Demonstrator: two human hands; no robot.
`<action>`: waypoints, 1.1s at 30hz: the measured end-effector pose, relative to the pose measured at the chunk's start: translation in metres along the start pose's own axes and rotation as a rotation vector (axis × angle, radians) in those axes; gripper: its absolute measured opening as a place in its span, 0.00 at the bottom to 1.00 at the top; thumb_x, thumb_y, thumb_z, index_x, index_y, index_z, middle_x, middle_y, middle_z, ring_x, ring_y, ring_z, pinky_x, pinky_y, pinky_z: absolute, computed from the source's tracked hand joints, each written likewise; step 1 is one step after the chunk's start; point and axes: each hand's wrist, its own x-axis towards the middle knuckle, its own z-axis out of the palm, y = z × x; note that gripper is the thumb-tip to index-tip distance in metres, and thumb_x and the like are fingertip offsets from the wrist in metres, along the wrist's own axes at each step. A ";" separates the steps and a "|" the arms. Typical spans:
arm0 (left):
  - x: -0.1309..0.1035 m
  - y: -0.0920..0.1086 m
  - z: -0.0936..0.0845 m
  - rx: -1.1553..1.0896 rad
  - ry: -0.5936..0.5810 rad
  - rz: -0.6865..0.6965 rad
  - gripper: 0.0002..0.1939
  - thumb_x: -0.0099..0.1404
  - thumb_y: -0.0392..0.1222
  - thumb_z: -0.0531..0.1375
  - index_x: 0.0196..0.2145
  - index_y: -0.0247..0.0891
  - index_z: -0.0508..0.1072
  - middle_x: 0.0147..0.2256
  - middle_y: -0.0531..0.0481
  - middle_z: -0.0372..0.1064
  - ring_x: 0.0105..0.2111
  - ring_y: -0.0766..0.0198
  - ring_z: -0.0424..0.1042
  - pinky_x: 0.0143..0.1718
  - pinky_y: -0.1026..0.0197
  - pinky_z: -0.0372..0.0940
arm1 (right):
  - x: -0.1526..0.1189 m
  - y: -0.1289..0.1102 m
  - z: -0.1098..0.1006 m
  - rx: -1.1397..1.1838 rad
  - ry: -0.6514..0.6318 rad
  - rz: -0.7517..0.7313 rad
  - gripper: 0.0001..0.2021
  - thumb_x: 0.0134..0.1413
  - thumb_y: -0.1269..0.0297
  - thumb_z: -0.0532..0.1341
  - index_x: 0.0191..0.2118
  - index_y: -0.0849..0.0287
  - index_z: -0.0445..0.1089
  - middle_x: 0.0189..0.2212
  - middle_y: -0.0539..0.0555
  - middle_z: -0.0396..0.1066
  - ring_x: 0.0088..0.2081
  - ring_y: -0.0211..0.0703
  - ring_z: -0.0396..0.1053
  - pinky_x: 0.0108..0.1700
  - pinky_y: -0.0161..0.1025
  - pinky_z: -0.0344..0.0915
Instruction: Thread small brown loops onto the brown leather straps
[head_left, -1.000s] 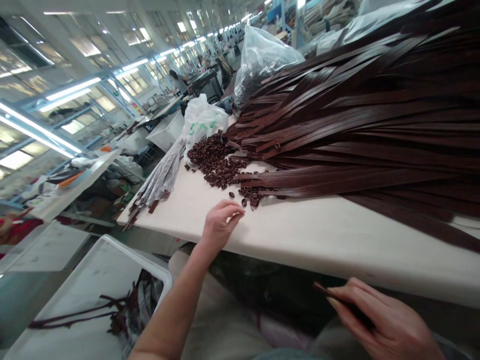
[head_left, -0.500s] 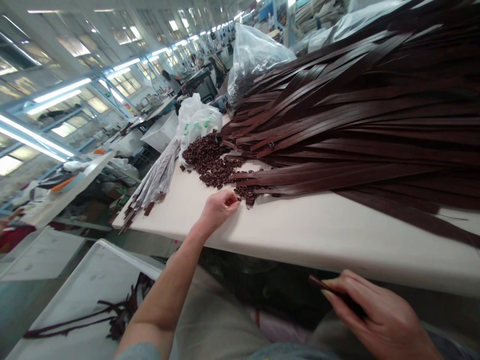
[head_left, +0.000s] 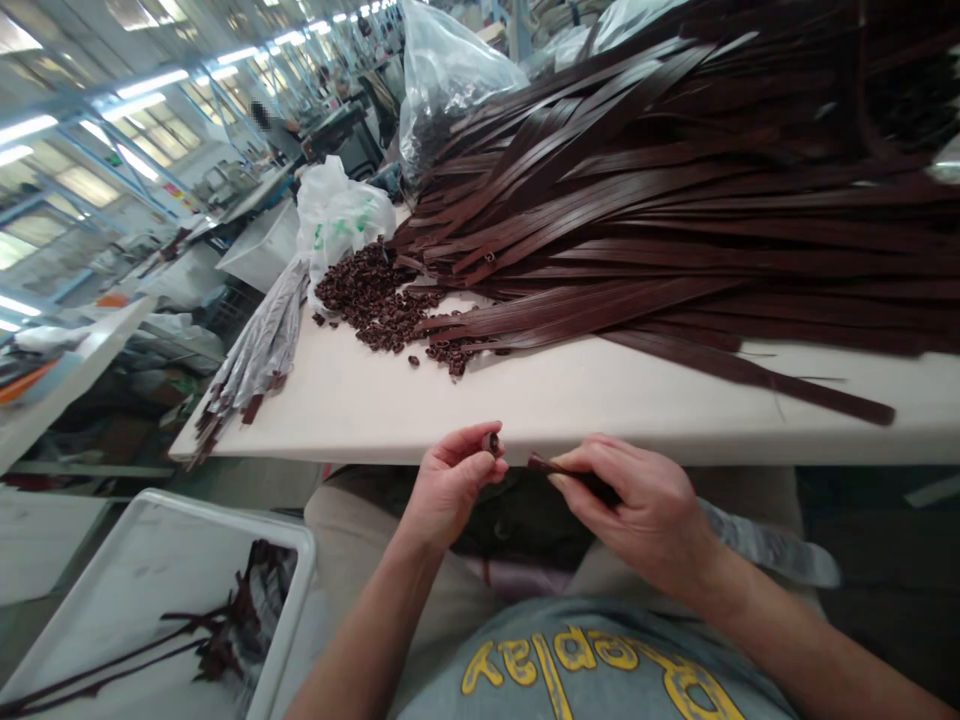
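Between the thumb and fingers of my left hand (head_left: 452, 482) is a small dark brown leather loop (head_left: 490, 442), its round opening showing. My right hand (head_left: 637, 500) is closed around a dark brown leather strap (head_left: 546, 463), whose end pokes out toward the loop. A small gap separates loop and strap end. Behind my wrist a grey plastic-wrapped length (head_left: 780, 550) shows, possibly the same strap. Beyond my hands, a pile of similar loops (head_left: 375, 300) lies on the white table (head_left: 555, 395).
Long brown leather straps (head_left: 637, 250) cover the table's right and back. Plastic-wrapped straps (head_left: 259, 335) lie at its left end beside a white plastic bag (head_left: 337, 210). A clear bag (head_left: 450, 80) stands behind. At lower left, a white bin (head_left: 150, 560) holds dark strips.
My left hand has come back from the loop pile toward me, carrying a loop. My right hand has moved up and left with the strap, close to my left. The view has shifted.
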 end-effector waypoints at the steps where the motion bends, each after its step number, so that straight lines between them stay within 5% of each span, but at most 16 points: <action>1: -0.004 -0.006 0.001 0.004 -0.006 0.005 0.20 0.45 0.45 0.77 0.37 0.42 0.83 0.30 0.51 0.78 0.25 0.72 0.74 0.29 0.71 0.70 | 0.000 -0.002 0.001 0.004 -0.003 -0.001 0.06 0.62 0.70 0.60 0.35 0.58 0.73 0.25 0.50 0.72 0.27 0.39 0.70 0.31 0.36 0.64; 9: -0.019 -0.018 -0.002 0.187 -0.137 0.117 0.14 0.56 0.43 0.72 0.41 0.44 0.83 0.30 0.52 0.76 0.27 0.71 0.73 0.32 0.69 0.68 | -0.005 -0.008 0.003 0.068 -0.076 -0.023 0.08 0.64 0.70 0.57 0.35 0.60 0.73 0.25 0.50 0.68 0.26 0.38 0.66 0.29 0.35 0.61; 15: -0.021 -0.009 0.000 0.390 -0.300 0.150 0.15 0.52 0.40 0.74 0.40 0.43 0.83 0.33 0.50 0.76 0.33 0.65 0.73 0.37 0.66 0.67 | -0.010 -0.011 0.003 0.126 -0.116 -0.026 0.08 0.63 0.71 0.58 0.33 0.59 0.72 0.24 0.48 0.66 0.26 0.37 0.65 0.28 0.34 0.59; 20: -0.022 -0.021 -0.002 0.327 -0.236 0.078 0.15 0.54 0.47 0.72 0.40 0.41 0.83 0.31 0.49 0.74 0.29 0.67 0.70 0.33 0.64 0.66 | -0.011 -0.008 0.005 0.135 -0.143 0.002 0.08 0.63 0.70 0.58 0.32 0.58 0.71 0.26 0.49 0.70 0.28 0.37 0.68 0.29 0.34 0.61; 25: -0.023 -0.023 -0.008 0.377 -0.181 0.105 0.11 0.58 0.45 0.70 0.40 0.42 0.83 0.30 0.50 0.73 0.28 0.68 0.69 0.31 0.65 0.65 | -0.021 0.002 -0.001 -0.002 -0.230 0.004 0.09 0.67 0.65 0.57 0.46 0.59 0.72 0.33 0.52 0.75 0.33 0.40 0.73 0.34 0.36 0.66; 33: -0.026 -0.013 -0.010 0.487 -0.171 0.119 0.09 0.59 0.44 0.69 0.38 0.41 0.83 0.28 0.51 0.72 0.27 0.68 0.70 0.30 0.66 0.65 | -0.029 0.007 -0.001 -0.233 -0.322 -0.108 0.16 0.72 0.60 0.50 0.40 0.62 0.72 0.29 0.54 0.74 0.28 0.41 0.71 0.29 0.38 0.60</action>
